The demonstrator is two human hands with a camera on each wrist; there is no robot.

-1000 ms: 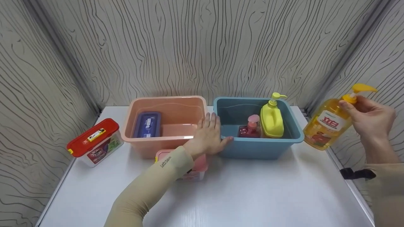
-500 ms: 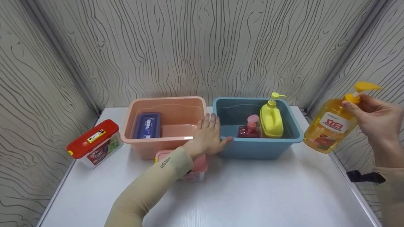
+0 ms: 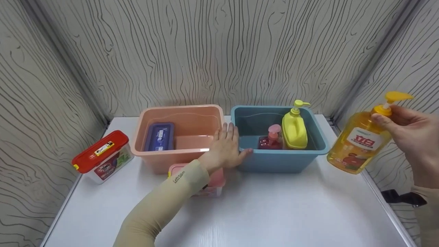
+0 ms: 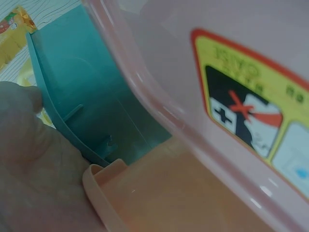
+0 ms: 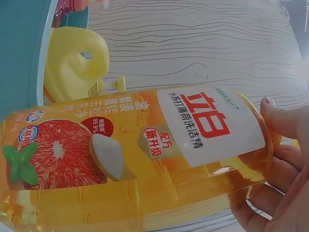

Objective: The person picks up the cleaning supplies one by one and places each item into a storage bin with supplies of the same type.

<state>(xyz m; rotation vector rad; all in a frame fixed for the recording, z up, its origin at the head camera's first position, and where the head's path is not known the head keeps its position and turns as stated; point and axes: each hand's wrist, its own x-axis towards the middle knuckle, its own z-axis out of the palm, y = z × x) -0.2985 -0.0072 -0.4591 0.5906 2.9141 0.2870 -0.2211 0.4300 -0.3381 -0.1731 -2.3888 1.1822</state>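
Note:
My right hand [image 3: 413, 132] grips an orange dish soap bottle [image 3: 360, 142] round its neck, just under the yellow pump. The bottle tilts, its base close to the right end of the blue bin [image 3: 274, 163]. In the right wrist view, the soap bottle [image 5: 140, 159] shows a grapefruit label, with thumb and fingers around its top. My left hand [image 3: 224, 147] lies with fingers straight across the facing rims of the pink bin [image 3: 154, 163] and the blue bin. Inside the blue bin stand a yellow pump bottle [image 3: 295, 132] and a dark red bottle with a pink pump [image 3: 273, 137].
A purple-blue box [image 3: 160, 137] lies in the pink bin. On the white table [image 3: 274, 212], a red-lidded tub [image 3: 103, 154] stands at the left. A pink-lidded tub [image 3: 216, 181] sits before the pink bin, partly under my left forearm. Patterned walls [image 3: 192, 51] enclose the back and sides.
The right hand and soap bottle have moved slightly to the right, and the bottle sits a little lower. The left hand stays on the bin rims.

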